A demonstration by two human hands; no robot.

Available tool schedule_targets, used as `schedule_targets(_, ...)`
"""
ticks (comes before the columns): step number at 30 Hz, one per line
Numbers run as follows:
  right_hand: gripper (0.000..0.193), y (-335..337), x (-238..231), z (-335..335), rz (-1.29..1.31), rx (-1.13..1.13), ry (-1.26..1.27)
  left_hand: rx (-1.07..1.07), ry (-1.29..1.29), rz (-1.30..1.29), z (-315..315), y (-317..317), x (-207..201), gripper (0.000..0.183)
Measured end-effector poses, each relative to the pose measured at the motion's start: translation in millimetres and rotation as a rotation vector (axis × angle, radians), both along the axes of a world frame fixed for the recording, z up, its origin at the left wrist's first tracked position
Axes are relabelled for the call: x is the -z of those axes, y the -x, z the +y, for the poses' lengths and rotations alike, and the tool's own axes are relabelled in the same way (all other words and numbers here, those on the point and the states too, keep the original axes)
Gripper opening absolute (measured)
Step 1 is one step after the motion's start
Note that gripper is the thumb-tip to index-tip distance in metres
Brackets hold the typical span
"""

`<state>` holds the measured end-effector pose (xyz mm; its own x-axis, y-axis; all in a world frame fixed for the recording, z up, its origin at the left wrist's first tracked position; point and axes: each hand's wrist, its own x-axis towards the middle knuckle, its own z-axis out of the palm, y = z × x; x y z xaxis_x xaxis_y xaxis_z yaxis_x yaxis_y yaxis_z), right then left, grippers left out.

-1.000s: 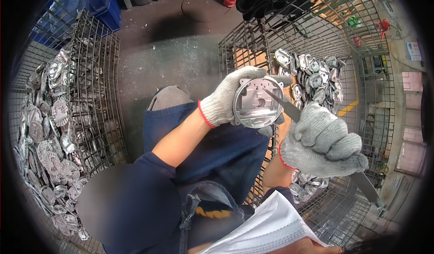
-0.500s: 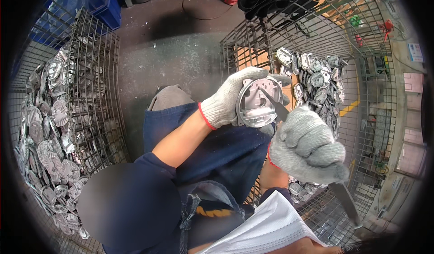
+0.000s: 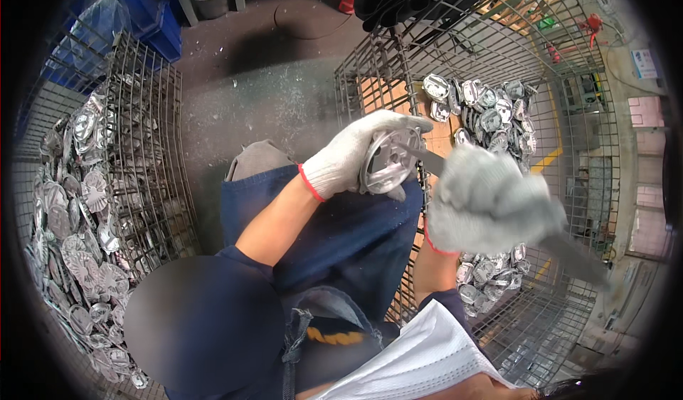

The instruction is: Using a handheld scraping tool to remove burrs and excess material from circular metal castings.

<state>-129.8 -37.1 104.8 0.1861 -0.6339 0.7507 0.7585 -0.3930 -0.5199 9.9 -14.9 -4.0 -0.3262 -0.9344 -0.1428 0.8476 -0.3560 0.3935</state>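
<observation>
A round silvery metal casting with a raised rim and holes is tilted on edge above my lap. My left hand, in a whitish knit glove with a red cuff, grips it by its left side, fingers behind and over the top. A flat dark metal file runs through my closed right hand, also gloved and smeared by motion. One end of the file meets the casting's inner face near its right rim; the other sticks out toward the lower right, blurred.
A wire cage at the left holds many similar castings. Another wire cage on the right holds more castings over brown board. Blue bins stand at the back left. A dark blue apron covers my lap.
My left hand has turned the casting more edge-on and shifted it slightly left. The right hand with the file has moved up and to the right, its rear end swinging outward.
</observation>
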Motion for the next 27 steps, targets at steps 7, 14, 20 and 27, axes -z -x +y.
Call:
schedule_targets(7, 0.063, 23.4, -21.6, 3.4, -0.028, -0.034, 0.09, 0.097, 0.088, 0.304, 0.2, -9.9, -5.4, 0.072)
schedule_targets(14, 0.063, 19.0, 2.1, -7.5, 0.069, -0.113, 0.054, 0.022, 0.066, 0.416, 4.5, -13.2, -3.5, 0.053)
schedule_targets(20, 0.065, 13.8, 10.5, -6.1, 0.091, -0.047, 0.127, 0.06, 0.056, 0.288, 0.5, -13.7, -0.4, 0.064)
schedule_targets(27, 0.064, 17.9, 17.7, -6.8, 0.109, -0.044, 0.118, 0.023, 0.032, 0.206, 3.4, -12.0, -8.1, 0.066)
